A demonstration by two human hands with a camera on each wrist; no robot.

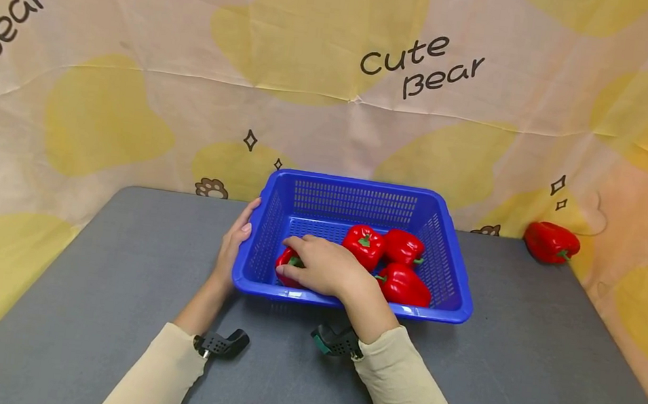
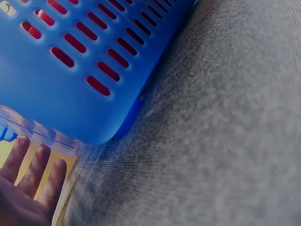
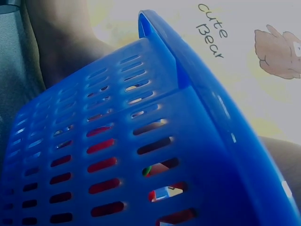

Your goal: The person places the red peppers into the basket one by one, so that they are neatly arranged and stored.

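Note:
A blue slotted plastic basket (image 1: 343,301) sits on the grey table. Inside, at its front left, my right hand (image 1: 326,267) reaches over the rim and holds a red bell pepper (image 1: 288,276), thumb and fingers on either side of its green stem. My left hand (image 1: 230,248) rests along the basket's left side; its fingers (image 2: 32,172) look straight in the left wrist view. To the right in the basket lie other red bell peppers: one (image 1: 363,246) beside my right hand, one (image 1: 404,246) behind and one (image 1: 404,285) near the front wall.
Another red bell pepper (image 1: 551,243) lies at the table's far right corner. A patterned cloth (image 1: 315,63) with lettering hangs behind the grey table (image 1: 132,274). Each wrist wears a black camera mount (image 1: 223,343).

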